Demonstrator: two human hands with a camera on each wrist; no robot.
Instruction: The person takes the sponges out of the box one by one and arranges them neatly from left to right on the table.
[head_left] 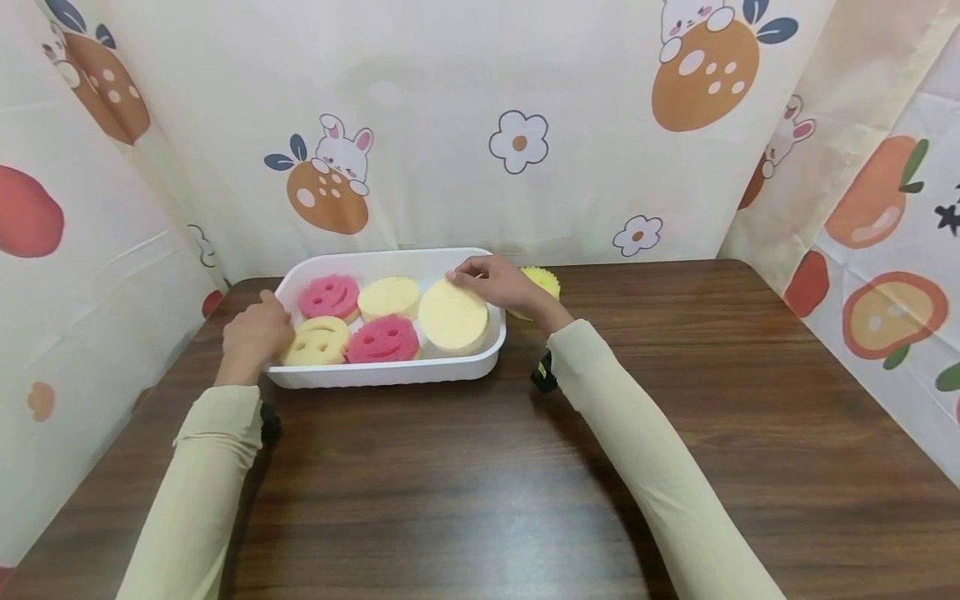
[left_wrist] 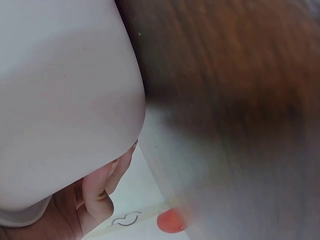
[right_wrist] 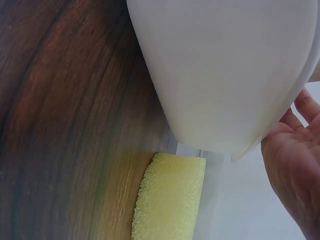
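Four round sponges (head_left: 382, 340) seem settled in the white tray (head_left: 382, 376), its left end gripped by the left hand (head_left: 257, 335), while the right hand (head_left: 504, 292) pinches a pale-yellow sponge (head_left: 453, 320) at the right end, apparently unsettled, with a yellow scrubber (head_left: 545, 282) outside, farther right.

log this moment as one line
left hand: holds white rectangular plastic tray | right hand: pinches pale yellow round sponge at tray's right | outside: yellow scalloped sponge on brown wooden table

Left sleeve (head_left: 191, 500) and right sleeve (head_left: 660, 454) are long, plain, pale beige, the left cuff (head_left: 221, 414) creased, with a black left wrist unit (head_left: 271, 424) and a black right wrist unit (head_left: 543, 377) bearing a yellow-green mark.
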